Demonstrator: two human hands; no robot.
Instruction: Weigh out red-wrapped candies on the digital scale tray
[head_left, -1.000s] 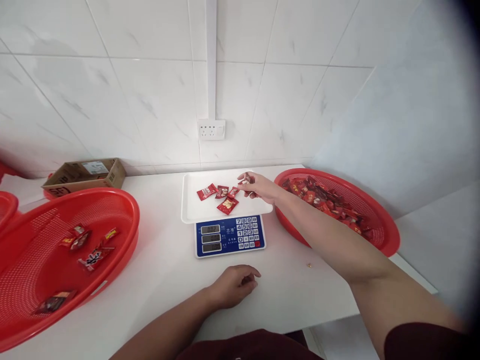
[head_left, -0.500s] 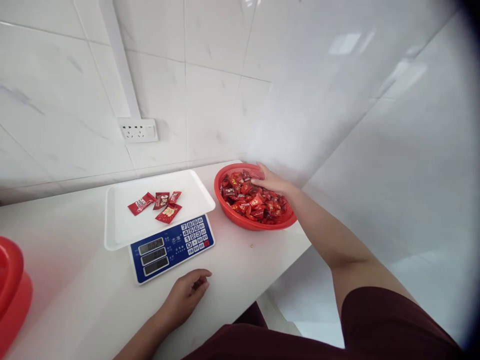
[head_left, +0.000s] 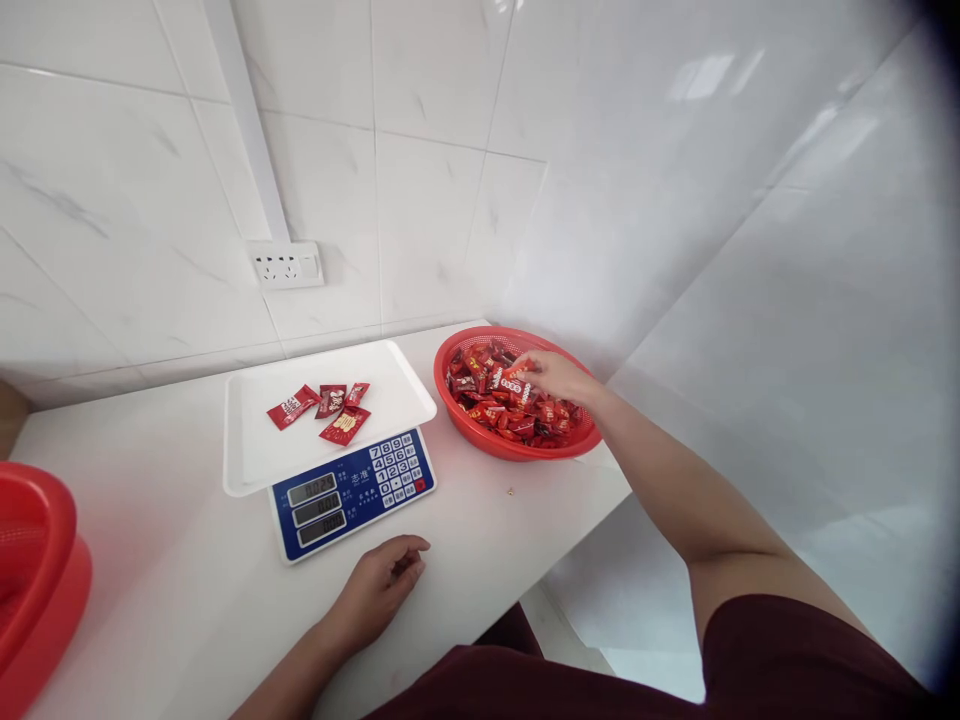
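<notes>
My right hand (head_left: 553,374) is over the red plastic basket (head_left: 480,440), its fingers closed on a red candy packet (head_left: 513,384) with white lettering. Beneath it, the basket is filled with similar small red wrapped candies (head_left: 525,425). My left hand (head_left: 381,588) rests on the table in front of the scale, loosely curled, thumb and forefinger apart, and I see nothing in it. The digital scale (head_left: 352,495) has a blue panel and shows what looks like 0.029 on its top line. On its white tray (head_left: 251,440) lie several red candy packets (head_left: 343,425).
A second red container (head_left: 45,560) stands at the left edge, cut off by the view. The white table (head_left: 172,580) meets a tiled wall at the back, where a power socket (head_left: 286,265) is fixed. A tiny crumb-like bit (head_left: 511,491) lies near the basket.
My right hand has moved from the basket's far rim toward the middle of the candies and now grips a packet. The left hand stays in place. The whole view has shifted slightly.
</notes>
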